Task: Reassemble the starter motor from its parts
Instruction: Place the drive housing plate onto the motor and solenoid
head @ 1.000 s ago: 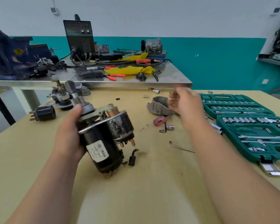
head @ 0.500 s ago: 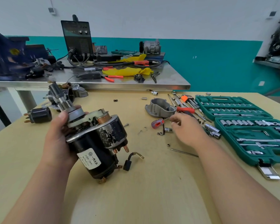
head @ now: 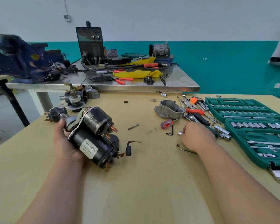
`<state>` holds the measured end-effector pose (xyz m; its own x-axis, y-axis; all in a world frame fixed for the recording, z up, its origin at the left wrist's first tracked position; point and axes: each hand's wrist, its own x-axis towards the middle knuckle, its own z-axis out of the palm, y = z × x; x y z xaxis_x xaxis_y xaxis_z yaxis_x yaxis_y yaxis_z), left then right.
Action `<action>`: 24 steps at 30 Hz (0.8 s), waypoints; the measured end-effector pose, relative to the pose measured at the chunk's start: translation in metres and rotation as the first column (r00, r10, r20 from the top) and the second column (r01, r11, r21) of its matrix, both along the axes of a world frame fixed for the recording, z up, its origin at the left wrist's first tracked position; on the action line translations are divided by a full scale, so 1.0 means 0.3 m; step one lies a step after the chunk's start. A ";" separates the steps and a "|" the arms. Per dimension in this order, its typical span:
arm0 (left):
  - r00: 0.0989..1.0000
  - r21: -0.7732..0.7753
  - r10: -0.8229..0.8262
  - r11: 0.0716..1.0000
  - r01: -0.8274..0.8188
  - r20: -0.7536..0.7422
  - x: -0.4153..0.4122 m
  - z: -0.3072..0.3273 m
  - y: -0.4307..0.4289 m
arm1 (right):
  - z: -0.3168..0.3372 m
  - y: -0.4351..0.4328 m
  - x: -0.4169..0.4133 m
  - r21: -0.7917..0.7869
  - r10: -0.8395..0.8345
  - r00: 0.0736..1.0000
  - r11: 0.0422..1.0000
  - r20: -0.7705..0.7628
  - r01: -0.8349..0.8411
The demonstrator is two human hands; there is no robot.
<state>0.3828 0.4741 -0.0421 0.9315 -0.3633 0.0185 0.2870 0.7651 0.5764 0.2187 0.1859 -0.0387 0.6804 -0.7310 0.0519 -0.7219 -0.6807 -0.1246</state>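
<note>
Since the earlier frame the left hand (head: 66, 143) has lowered the black cylindrical starter motor body (head: 90, 143) and rolled it flatter, its white label now facing up. The right hand (head: 197, 136) has dropped onto the tan wooden tabletop (head: 136, 183).

The left hand's fingers wrap under the shaft end, cradling the motor just above the wood, probably to keep the terminal end free for fitting. The right hand's fingers curl down, and its fingertips seem to pinch a small silver socket (head: 180, 133), likely picked out for fastening.

Beyond that hand lie the grey cast-metal end housing (head: 169, 110) and a red-handled screwdriver (head: 166, 124). A loose grey bolt (head: 133, 126) lies between the motor and the screwdriver.

The table's left edge runs diagonally just beside the left hand, so the motor sits near a drop. To the right, loose tools and the green plastic socket case (head: 249, 110) crowd the surface. Between the forearms is the broadest open stretch for setting the motor down.
</note>
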 end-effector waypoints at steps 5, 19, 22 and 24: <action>0.994 -0.125 0.079 0.988 -0.088 -0.072 0.008 -0.004 0.013 | 0.031 0.065 0.016 -0.112 0.146 0.974 0.985 0.172 -0.128; 0.982 -0.290 0.190 0.938 -0.188 -0.021 0.014 0.026 0.038 | 0.040 0.410 0.340 0.363 0.301 0.653 0.637 0.695 -0.680; 0.993 -0.308 0.115 0.945 -0.113 -0.011 0.025 0.008 0.045 | 0.081 0.303 0.306 0.336 0.195 0.654 0.731 0.731 -0.594; 0.994 -0.307 0.106 0.945 -0.109 -0.027 0.028 0.005 0.039 | 0.064 0.273 0.268 0.221 0.360 0.761 0.812 0.540 -0.541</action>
<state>0.3913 0.4857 -0.0405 0.9654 -0.2389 0.1043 0.1975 0.9315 0.3053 0.2992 0.2679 -0.0194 0.8945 -0.3723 0.2477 -0.1365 -0.7548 -0.6416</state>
